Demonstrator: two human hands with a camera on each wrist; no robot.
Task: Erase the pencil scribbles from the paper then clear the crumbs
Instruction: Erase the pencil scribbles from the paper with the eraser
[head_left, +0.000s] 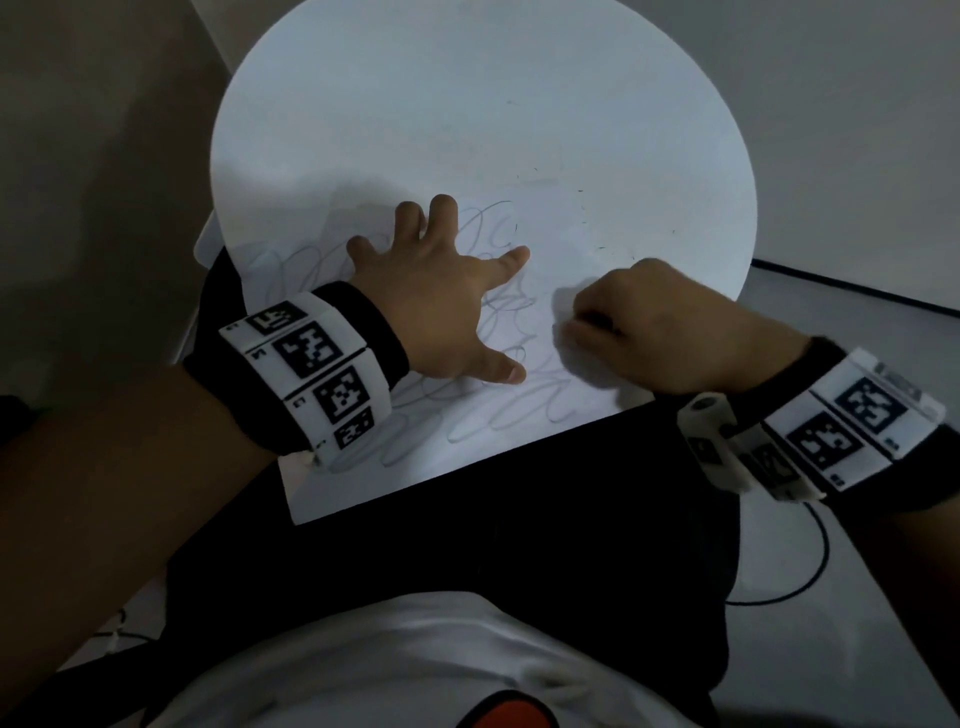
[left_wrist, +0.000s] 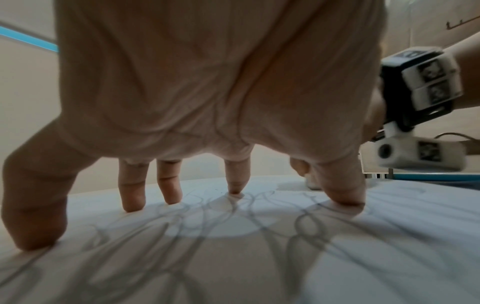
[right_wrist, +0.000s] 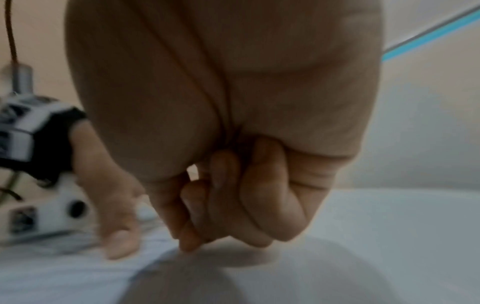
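A white sheet of paper (head_left: 467, 462) lies on a round white table (head_left: 467, 104), its near edge overhanging toward my lap. Grey pencil scribbles (head_left: 519, 410) cover its left and lower part; in the left wrist view the scribbles (left_wrist: 233, 236) run under my palm. My left hand (head_left: 447, 296) is spread flat, and its fingertips (left_wrist: 345, 197) press the paper down. My right hand (head_left: 649, 322) is curled just right of it, fingertips on the paper, pinching a small white eraser (left_wrist: 314, 183). The right wrist view shows that hand's curled fingers (right_wrist: 233, 205) but hides the eraser.
Small dark eraser crumbs (head_left: 602, 247) dot the sheet beyond my right hand. The table's rim curves close on the right, with floor below. A black cable (head_left: 810, 571) loops beside my right leg. My lap lies under the paper's near edge.
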